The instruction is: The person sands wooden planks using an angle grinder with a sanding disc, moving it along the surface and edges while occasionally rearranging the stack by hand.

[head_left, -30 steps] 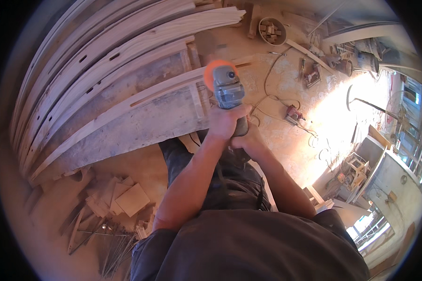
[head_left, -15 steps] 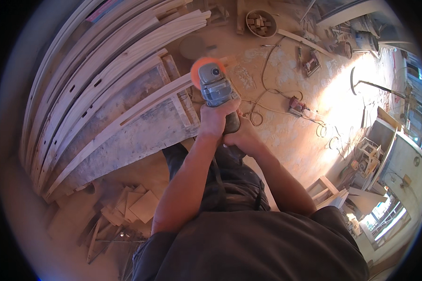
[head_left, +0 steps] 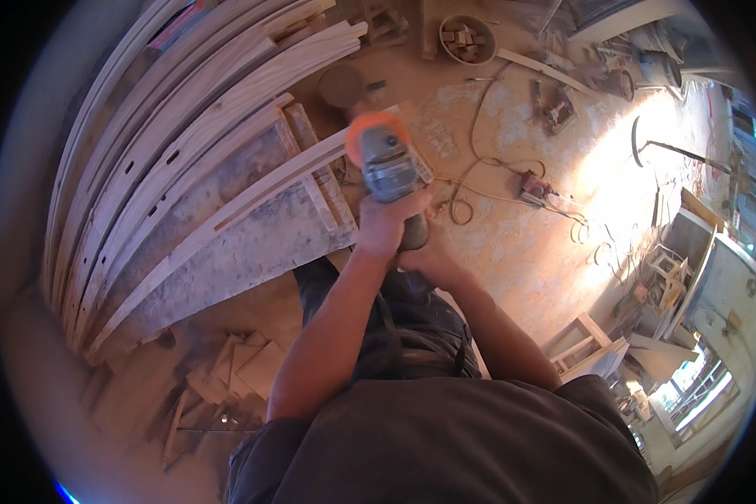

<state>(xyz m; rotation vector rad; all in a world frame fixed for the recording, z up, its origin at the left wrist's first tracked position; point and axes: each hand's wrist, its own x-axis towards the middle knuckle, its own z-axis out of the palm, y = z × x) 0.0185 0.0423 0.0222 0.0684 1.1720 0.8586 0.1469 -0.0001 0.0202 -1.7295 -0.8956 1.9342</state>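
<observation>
An angle grinder point(head_left: 390, 174) with a grey body and a blurred orange disc point(head_left: 361, 139) is in both of my hands. My left hand point(head_left: 383, 223) wraps round the middle of its body. Behind it, nearer my waist, my right hand point(head_left: 438, 254) grips the rear part, its fingers partly hidden. The disc is at the far right end of a long pale wooden strip point(head_left: 252, 202), overlapping it in view; whether they touch I cannot tell. This slotted strip lies across a worn grey work table point(head_left: 227, 256).
Several long slotted wooden boards point(head_left: 193, 126) lie side by side on the left. A round tub point(head_left: 468, 40) of wood blocks stands at the back. A red power tool point(head_left: 532, 186) and a looped cord point(head_left: 460, 210) lie on the floor. Wood offcuts point(head_left: 256, 365) are at lower left.
The grinder has moved slightly toward me and to the right, still in both hands. The camera view has shifted a little.
</observation>
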